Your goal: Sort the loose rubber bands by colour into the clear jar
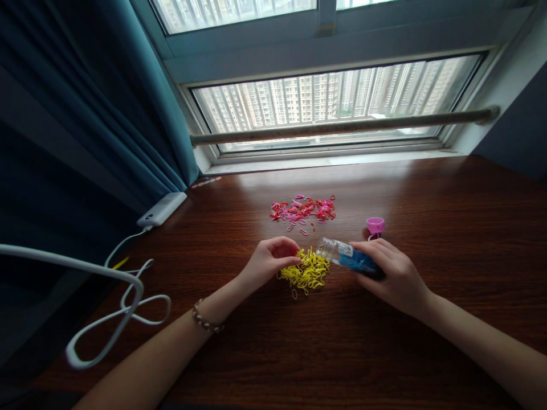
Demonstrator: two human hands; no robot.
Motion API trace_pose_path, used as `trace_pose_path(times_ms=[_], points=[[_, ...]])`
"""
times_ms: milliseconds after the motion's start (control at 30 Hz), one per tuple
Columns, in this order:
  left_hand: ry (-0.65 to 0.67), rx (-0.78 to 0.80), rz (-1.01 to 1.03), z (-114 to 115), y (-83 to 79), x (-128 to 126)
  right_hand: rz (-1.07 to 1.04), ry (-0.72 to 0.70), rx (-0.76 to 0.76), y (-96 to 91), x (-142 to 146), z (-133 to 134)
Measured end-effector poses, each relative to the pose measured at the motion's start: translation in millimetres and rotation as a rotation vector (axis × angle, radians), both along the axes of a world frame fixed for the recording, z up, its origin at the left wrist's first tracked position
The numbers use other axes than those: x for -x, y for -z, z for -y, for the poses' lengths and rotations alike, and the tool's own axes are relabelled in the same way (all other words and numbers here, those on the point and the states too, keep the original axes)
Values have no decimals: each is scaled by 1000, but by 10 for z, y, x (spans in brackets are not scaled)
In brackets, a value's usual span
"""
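Note:
A pile of small yellow rubber bands (308, 272) lies on the dark wooden table (273, 353). At its upper left edge, my left hand (273, 256) has its thumb and fingertips pinched on yellow bands; exactly how many is hidden. My right hand (395, 273) is wrapped round a small clear bottle (342, 251) with a white label and blue contents. The bottle is tilted on its side, its uncapped mouth pointing left at the pile's upper right edge. Farther back, red and pink rubber bands (303, 210) lie loosely spread.
A pink cap (375, 225) with a loop stands beyond my right hand. On the left are a white power bank (162, 209) and a looped white cable (128, 310). A blue curtain (166, 114) hangs there; a window with a metal rail (342, 129) borders the table's back.

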State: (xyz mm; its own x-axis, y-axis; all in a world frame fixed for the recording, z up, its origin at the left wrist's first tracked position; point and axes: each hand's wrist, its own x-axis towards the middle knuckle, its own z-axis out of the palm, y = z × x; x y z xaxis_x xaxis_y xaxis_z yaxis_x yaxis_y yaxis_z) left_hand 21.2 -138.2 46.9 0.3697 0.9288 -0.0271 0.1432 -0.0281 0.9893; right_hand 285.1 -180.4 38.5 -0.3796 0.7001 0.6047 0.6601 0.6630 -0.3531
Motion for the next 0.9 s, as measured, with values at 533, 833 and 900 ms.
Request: trace_pose_path(times_ms=[533,833,900], points=[[-110,-433,-296,-251,-20,70,12,6,-33,-13,-7,-8],[-90,-420,-405,-792,-106,191,27,37,-30,8,-28,-26],[36,-398,-543,-659,-125,289,33,35,-21,10,-31,-31]])
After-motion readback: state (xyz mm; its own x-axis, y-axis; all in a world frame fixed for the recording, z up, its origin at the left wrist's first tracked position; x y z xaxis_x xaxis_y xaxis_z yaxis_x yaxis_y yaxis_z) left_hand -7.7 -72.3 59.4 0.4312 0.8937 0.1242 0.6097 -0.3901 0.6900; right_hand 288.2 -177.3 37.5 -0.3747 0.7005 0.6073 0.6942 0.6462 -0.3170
